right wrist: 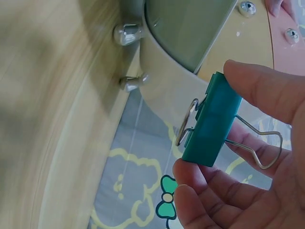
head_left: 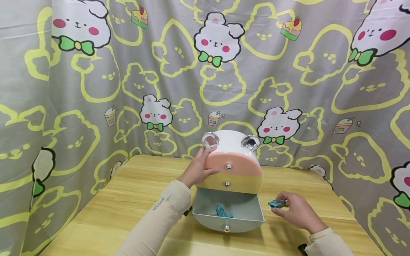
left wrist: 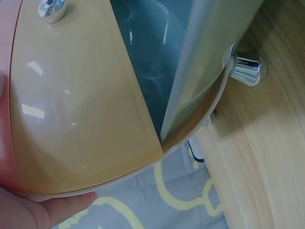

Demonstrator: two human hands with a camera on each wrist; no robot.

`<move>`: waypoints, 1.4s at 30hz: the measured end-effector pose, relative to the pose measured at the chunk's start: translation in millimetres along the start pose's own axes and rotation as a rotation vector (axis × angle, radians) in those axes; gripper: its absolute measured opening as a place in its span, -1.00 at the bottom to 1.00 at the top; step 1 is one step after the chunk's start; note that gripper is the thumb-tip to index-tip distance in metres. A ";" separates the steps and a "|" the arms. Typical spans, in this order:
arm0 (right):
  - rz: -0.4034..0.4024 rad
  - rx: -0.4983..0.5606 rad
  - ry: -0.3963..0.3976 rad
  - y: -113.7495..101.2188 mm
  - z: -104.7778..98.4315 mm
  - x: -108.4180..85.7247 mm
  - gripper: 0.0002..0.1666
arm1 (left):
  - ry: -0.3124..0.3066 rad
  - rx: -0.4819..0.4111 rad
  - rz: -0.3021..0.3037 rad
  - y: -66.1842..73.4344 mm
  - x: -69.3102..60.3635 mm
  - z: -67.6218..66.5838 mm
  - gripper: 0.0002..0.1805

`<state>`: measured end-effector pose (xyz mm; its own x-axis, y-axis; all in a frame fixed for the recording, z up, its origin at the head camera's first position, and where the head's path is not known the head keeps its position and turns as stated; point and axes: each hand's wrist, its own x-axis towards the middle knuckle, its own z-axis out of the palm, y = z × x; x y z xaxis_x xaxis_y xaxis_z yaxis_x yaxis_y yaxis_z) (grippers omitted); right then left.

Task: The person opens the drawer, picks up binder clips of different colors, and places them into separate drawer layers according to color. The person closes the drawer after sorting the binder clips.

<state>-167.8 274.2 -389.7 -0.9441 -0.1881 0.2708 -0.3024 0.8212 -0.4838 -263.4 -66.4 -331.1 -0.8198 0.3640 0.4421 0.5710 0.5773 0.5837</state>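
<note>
A small rounded drawer cabinet (head_left: 231,142) with silver ears stands on the table, its pink and yellow drawers closed. The bottom grey-green drawer (head_left: 229,224) is pulled out; teal binder clips (head_left: 221,212) lie inside it. My left hand (head_left: 200,167) grips the cabinet's upper left edge, its thumb on the front face; the left wrist view shows only parts of this hand. To the right of the open drawer, my right hand (head_left: 296,209) pinches a teal binder clip (right wrist: 213,121) by its ends between thumb and fingers. Both wire handles stick out from that clip.
The wooden table (head_left: 128,206) extends around the cabinet. A grey curtain (head_left: 179,85) with yellow outlines and white cartoon animals hangs behind and on both sides. Silver feet (right wrist: 128,34) raise the cabinet off the tabletop, and a silver knob (head_left: 227,228) juts from the drawer front.
</note>
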 end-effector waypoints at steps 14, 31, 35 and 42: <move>-0.049 0.001 0.019 -17.5 3.9 7.3 -0.70 | -0.004 -0.005 0.003 0.9 -0.8 -0.5 -0.11; -0.096 0.048 0.022 -40.7 13.6 17.8 -0.70 | 0.001 0.001 -0.001 -1.5 0.1 0.7 -0.10; -0.114 0.049 0.029 -46.2 16.5 20.2 -0.71 | 0.002 -0.001 0.001 -1.6 -0.3 0.5 -0.10; -0.102 0.077 0.013 -56.3 20.0 22.1 -0.69 | -0.001 0.000 0.000 -1.4 -0.7 -0.2 -0.11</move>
<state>-174.3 213.0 -373.1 -0.9064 -0.2610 0.3322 -0.4062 0.7544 -0.5157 -263.6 -67.6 -332.0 -0.8198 0.3649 0.4413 0.5711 0.5776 0.5833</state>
